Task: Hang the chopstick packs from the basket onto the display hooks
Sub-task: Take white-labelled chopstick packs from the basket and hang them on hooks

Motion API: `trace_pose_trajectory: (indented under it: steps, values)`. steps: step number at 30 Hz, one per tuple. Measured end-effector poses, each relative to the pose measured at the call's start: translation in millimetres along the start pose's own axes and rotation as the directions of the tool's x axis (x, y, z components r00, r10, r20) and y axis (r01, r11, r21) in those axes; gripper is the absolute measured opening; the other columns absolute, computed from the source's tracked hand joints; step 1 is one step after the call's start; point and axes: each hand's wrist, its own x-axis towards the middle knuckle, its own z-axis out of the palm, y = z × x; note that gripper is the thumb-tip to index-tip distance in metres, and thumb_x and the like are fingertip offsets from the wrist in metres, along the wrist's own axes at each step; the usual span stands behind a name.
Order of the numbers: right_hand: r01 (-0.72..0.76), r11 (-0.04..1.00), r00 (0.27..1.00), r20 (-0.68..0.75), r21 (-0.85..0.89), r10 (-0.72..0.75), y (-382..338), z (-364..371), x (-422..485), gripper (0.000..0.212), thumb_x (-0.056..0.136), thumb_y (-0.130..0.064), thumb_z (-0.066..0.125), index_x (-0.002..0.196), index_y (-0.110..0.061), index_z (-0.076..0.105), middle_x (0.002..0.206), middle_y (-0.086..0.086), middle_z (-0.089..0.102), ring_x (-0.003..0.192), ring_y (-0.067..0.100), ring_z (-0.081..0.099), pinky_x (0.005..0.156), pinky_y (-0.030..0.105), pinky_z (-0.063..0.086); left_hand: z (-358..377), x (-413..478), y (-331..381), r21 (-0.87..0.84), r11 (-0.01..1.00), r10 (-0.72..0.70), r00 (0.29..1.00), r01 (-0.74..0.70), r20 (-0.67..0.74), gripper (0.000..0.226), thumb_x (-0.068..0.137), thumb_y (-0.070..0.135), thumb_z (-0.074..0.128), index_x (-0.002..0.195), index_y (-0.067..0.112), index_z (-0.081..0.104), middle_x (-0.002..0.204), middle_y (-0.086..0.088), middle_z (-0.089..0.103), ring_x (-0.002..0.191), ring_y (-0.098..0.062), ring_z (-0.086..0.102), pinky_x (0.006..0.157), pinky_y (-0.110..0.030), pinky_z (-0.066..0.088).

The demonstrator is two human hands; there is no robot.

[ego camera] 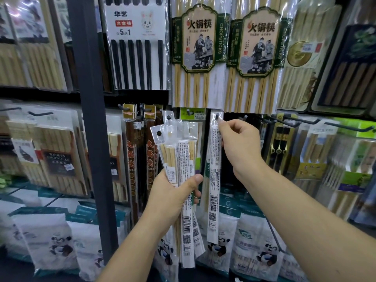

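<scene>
Black hook [217, 115] ahead: seat vertical pack [214, 169] pinched in nearer right hand [240, 139]; keep spare packs [183, 147] gripped in left hand [173, 192].

Dark upright post [89, 119], dark shelf rail [40, 92], hanging merchandise [138, 47] filling the wall, panda-print bags [50, 241] (stacked low), even shop light

Display hooks [345, 127], chopstick packs [196, 58] hanging
</scene>
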Motion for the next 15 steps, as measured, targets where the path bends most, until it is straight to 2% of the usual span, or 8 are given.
trace_pose_trajectory:
  steps: [4, 9, 12, 13, 15]
  values:
    - [-0.019, 0.996, 1.000, -0.025, -0.082, 0.017, 8.6, -0.4, 4.1, 0.034, 0.096, -0.035, 0.065, 0.071, -0.013, 0.066, 0.051, -0.015, 0.050, 0.053, 0.001, 0.048, 0.064, 0.025, 0.046, 0.8, -1.0, 1.1, -0.004, 1.000, 0.006, 1.000, -0.006, 0.002, 0.034, 0.077, 0.032, 0.079, 0.102, 0.013, 0.068, 0.073, -0.004, 0.072, 0.062, -0.019, 0.067, 0.057, -0.028, 0.056]
    - [-0.007, 0.996, 0.999, -0.040, -0.089, 0.004, 10.8, -2.3, -9.1, 0.030, 0.094, -0.036, 0.067, 0.073, -0.015, 0.062, 0.053, -0.018, 0.052, 0.052, -0.003, 0.048, 0.060, 0.021, 0.043, -1.9, 0.3, -1.0, 0.033, 0.999, 0.016, 1.000, -0.016, 0.012, 0.023, 0.076, 0.041, 0.084, 0.092, 0.030, 0.073, 0.076, -0.003, 0.073, 0.065, -0.019, 0.069, 0.060, -0.029, 0.058]
    - [0.013, 1.000, 0.992, 0.126, 0.007, -0.014, 4.6, -2.1, -25.9, 0.029, 0.095, -0.034, 0.066, 0.077, -0.012, 0.069, 0.063, -0.008, 0.060, 0.056, -0.003, 0.053, 0.057, 0.011, 0.046, -2.2, 0.5, -1.0, 0.080, 0.996, 0.034, 0.999, -0.035, 0.013, 0.044, 0.066, 0.061, 0.088, 0.098, 0.035, 0.073, 0.088, -0.001, 0.078, 0.077, -0.017, 0.073, 0.070, -0.038, 0.060]
    - [0.016, 1.000, 0.981, 0.191, 0.026, -0.021, 2.0, -2.0, -30.9, 0.028, 0.095, -0.035, 0.066, 0.077, -0.014, 0.072, 0.064, -0.007, 0.063, 0.058, -0.002, 0.056, 0.057, 0.009, 0.046, -2.0, 0.6, -1.3, 0.088, 0.995, 0.046, 0.999, -0.047, 0.021, 0.048, 0.066, 0.063, 0.088, 0.102, 0.035, 0.073, 0.094, 0.000, 0.079, 0.082, -0.016, 0.074, 0.072, -0.037, 0.060]
    - [0.029, 0.999, 0.963, 0.267, 0.032, -0.037, -1.7, -1.1, -37.8, 0.026, 0.095, -0.034, 0.067, 0.077, -0.017, 0.074, 0.064, -0.008, 0.064, 0.060, -0.001, 0.057, 0.057, 0.010, 0.046, -0.4, -0.4, -0.9, 0.094, 0.991, 0.086, 0.995, -0.091, 0.053, 0.047, 0.071, 0.060, 0.086, 0.110, 0.037, 0.073, 0.106, 0.004, 0.079, 0.094, -0.013, 0.076, 0.075, -0.026, 0.060]
